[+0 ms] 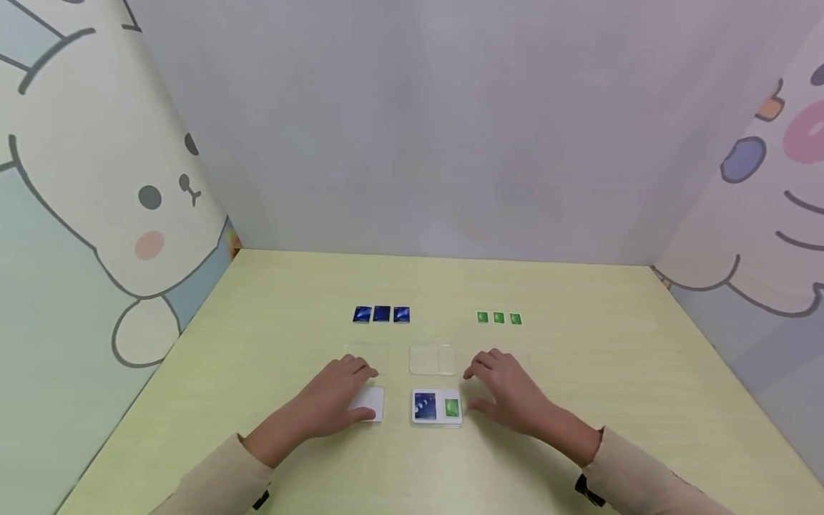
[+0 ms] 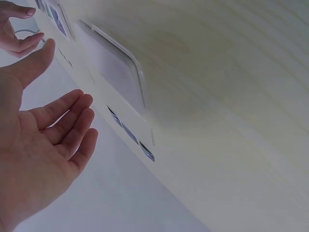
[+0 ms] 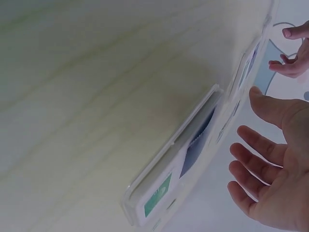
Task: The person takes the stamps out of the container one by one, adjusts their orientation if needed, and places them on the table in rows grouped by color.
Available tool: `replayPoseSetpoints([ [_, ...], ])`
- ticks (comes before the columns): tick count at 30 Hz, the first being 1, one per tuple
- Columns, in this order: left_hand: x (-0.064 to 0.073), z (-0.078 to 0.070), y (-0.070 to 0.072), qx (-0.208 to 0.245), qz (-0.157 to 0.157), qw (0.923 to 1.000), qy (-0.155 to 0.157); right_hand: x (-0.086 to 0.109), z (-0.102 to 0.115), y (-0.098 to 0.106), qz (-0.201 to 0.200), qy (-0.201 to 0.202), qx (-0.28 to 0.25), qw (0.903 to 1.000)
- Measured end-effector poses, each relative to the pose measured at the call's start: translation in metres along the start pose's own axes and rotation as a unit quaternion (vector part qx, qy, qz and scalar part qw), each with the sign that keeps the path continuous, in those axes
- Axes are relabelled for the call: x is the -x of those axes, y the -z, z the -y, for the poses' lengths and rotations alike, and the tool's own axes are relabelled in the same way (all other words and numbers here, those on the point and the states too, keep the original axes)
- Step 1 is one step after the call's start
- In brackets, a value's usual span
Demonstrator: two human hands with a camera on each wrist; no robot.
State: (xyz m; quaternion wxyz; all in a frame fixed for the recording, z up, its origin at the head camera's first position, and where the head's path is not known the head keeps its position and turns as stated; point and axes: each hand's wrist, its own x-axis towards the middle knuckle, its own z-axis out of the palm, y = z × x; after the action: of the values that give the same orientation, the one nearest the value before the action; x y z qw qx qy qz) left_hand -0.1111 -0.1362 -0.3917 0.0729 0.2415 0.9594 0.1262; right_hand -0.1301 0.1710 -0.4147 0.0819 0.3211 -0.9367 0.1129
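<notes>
My left hand [image 1: 336, 395] reaches over a white flat case [image 1: 371, 405], its thumb over the near part. The left wrist view shows this left hand [image 2: 46, 121] with relaxed, loosely bent fingers and an empty palm, beside the white case [image 2: 113, 67] on the table. My right hand [image 1: 505, 392] hovers just right of a clear-edged case [image 1: 440, 422] with a dark blue picture and a small green one on top. Seen from the right wrist, the right hand [image 3: 275, 164] is spread and holds nothing. Part of the white case is hidden under the left hand.
Clear flat covers [image 1: 432, 360] lie behind the cases, one partly behind the left fingers. Farther back are a row of three dark blue cards [image 1: 382, 314] and a row of three small green cards [image 1: 498, 317]. A grey wall [image 1: 438, 143] borders the table's [image 1: 618, 400] far edge.
</notes>
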Motion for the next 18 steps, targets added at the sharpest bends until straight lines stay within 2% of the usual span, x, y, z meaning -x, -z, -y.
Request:
replayPoseSetpoints([
  [18, -0.017, -0.017, 0.000, -0.004, 0.019, 0.9997, -0.014, 0.004, 0.009, -0.005, 0.021, 0.003, -0.007, 0.9997],
])
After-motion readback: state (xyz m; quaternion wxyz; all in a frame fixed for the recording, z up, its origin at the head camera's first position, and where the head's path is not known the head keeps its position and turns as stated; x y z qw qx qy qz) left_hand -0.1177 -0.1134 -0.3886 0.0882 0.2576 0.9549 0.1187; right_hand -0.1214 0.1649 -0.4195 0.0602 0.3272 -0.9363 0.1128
